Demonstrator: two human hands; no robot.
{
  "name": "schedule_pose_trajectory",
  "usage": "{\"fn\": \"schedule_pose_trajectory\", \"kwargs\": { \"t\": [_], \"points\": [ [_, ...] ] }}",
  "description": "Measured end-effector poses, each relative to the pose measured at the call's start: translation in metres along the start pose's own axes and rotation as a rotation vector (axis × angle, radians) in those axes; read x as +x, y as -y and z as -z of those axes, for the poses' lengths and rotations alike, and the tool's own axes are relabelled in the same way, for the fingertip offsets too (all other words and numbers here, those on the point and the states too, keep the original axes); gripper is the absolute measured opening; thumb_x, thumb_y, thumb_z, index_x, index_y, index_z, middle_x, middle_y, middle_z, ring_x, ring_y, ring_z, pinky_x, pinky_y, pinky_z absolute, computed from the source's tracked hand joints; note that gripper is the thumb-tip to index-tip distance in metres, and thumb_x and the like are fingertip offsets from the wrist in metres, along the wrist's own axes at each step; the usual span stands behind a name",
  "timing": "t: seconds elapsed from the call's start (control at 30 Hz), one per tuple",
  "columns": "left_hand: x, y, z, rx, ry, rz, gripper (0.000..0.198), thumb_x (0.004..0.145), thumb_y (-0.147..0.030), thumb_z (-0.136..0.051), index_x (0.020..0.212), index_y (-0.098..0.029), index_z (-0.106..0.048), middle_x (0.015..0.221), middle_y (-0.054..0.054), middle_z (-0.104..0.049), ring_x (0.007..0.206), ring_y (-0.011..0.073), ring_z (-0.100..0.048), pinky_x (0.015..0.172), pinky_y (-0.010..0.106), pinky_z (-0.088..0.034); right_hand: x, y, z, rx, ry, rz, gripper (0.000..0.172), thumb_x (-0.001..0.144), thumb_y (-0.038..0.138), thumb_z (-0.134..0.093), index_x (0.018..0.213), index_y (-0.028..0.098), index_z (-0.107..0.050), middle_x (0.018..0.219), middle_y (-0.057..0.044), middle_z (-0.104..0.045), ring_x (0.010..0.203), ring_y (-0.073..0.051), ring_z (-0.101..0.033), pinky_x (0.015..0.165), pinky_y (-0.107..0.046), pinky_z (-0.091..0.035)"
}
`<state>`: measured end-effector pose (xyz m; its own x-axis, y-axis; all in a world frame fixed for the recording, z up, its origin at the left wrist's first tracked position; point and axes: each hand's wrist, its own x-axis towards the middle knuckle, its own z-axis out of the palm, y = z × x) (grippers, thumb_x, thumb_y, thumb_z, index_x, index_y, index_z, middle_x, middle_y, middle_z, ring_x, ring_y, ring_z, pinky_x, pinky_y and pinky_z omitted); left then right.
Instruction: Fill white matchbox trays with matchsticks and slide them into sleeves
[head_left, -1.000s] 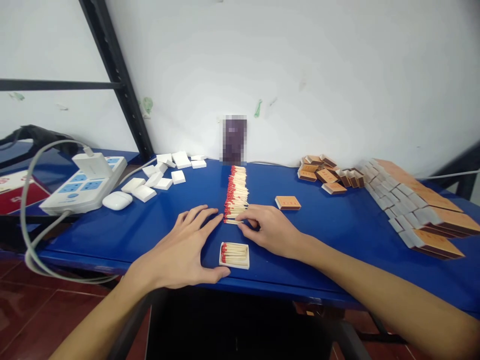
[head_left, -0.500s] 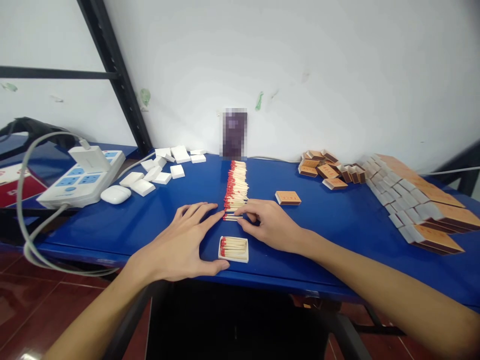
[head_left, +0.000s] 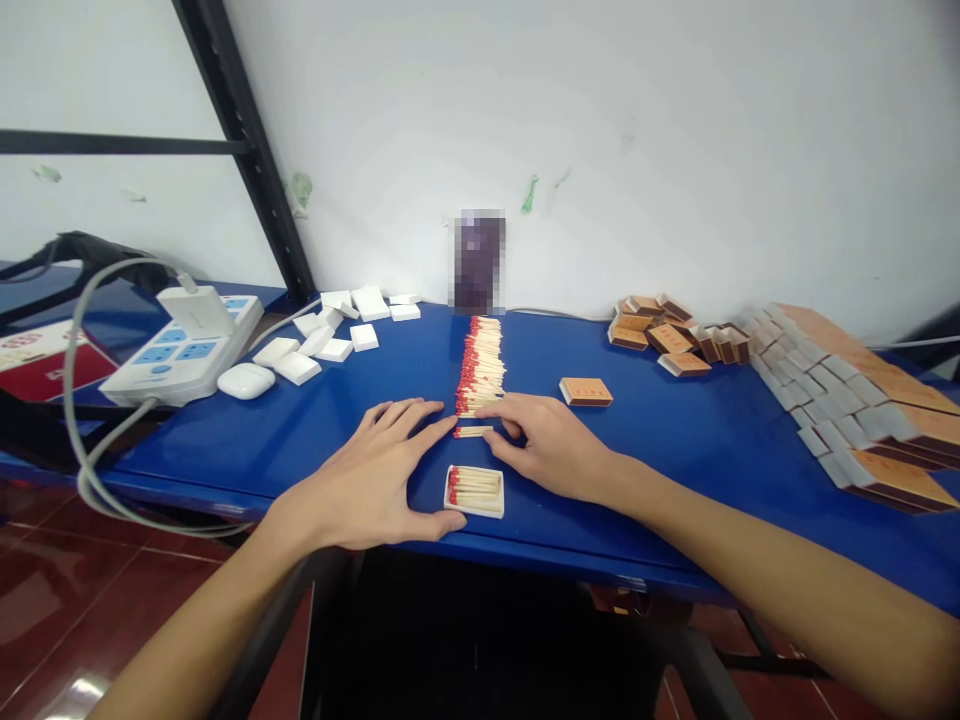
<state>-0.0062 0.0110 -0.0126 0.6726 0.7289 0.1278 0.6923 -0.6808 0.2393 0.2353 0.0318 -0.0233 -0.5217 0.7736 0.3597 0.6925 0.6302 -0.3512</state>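
Observation:
A long row of red-tipped matches runs away from me down the middle of the blue table. A white matchbox tray part-filled with matches sits near the front edge. My left hand lies flat, fingers spread, its thumb against the tray's left side and its fingertips by the near end of the row. My right hand rests on the table at the row's near end, its fingertips on a few separated matches. A single orange matchbox sleeve lies to the right.
Empty white trays, a white earbud case and a power strip with a grey cable sit at the left. A pile of orange matchboxes and long rows of stacked boxes fill the right. A dark blurred object leans on the wall.
Both hands stay at the near end of the row. A few matches now lie pulled slightly apart from the row towards the tray. The view has shifted a little.

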Motion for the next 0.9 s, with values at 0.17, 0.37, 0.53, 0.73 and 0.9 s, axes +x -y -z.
{"fn": "schedule_pose_trajectory", "kwargs": {
  "t": [0.17, 0.37, 0.53, 0.73, 0.9],
  "points": [
    [-0.0002, -0.0003, 0.0002, 0.003, -0.001, 0.013, 0.092, 0.077, -0.07, -0.062, 0.151, -0.023, -0.035, 0.154, 0.011, -0.036, 0.141, 0.0399, -0.029, 0.113, 0.058, -0.027, 0.0006, 0.0009, -0.0007, -0.017, 0.011, -0.002, 0.024, 0.088, 0.019, -0.057, 0.108, 0.014, -0.068, 0.071, 0.0, -0.057, 0.062, -0.013, -0.048, 0.066, -0.027, -0.04],
    [0.0007, -0.0009, 0.0011, 0.026, 0.026, 0.022, 0.094, 0.077, -0.071, -0.059, 0.152, -0.021, -0.033, 0.155, 0.012, -0.035, 0.141, 0.0397, -0.029, 0.113, 0.058, -0.026, 0.0011, 0.0015, 0.001, 0.022, 0.036, -0.062, 0.021, 0.087, 0.019, -0.058, 0.106, 0.014, -0.067, 0.069, 0.002, -0.055, 0.061, -0.011, -0.047, 0.064, -0.026, -0.037],
    [0.0016, -0.0009, 0.0014, 0.045, 0.031, 0.018, 0.093, 0.078, -0.072, -0.057, 0.152, -0.021, -0.032, 0.155, 0.012, -0.033, 0.14, 0.0391, -0.03, 0.112, 0.057, -0.027, 0.0015, 0.0044, 0.0032, 0.085, 0.035, -0.069, 0.016, 0.086, 0.017, -0.057, 0.096, 0.015, -0.069, 0.062, 0.005, -0.05, 0.057, -0.01, -0.044, 0.061, -0.025, -0.034],
    [0.0017, -0.0014, 0.0016, 0.059, 0.051, 0.018, 0.092, 0.079, -0.073, -0.055, 0.152, -0.022, -0.033, 0.155, 0.011, -0.033, 0.14, 0.0388, -0.029, 0.111, 0.058, -0.028, 0.002, 0.0028, 0.0023, 0.058, -0.03, -0.064, 0.017, 0.086, 0.015, -0.055, 0.096, 0.014, -0.07, 0.062, 0.004, -0.048, 0.058, -0.011, -0.044, 0.063, -0.025, -0.035],
    [0.0017, -0.0015, 0.0009, 0.054, 0.041, 0.017, 0.09, 0.079, -0.073, -0.056, 0.152, -0.026, -0.033, 0.155, 0.01, -0.033, 0.14, 0.0393, -0.028, 0.112, 0.059, -0.028, 0.0025, 0.0023, 0.0018, 0.042, -0.026, -0.047, 0.016, 0.086, 0.015, -0.055, 0.091, 0.014, -0.071, 0.063, 0.003, -0.049, 0.058, -0.01, -0.044, 0.063, -0.025, -0.035]
  ]
}}
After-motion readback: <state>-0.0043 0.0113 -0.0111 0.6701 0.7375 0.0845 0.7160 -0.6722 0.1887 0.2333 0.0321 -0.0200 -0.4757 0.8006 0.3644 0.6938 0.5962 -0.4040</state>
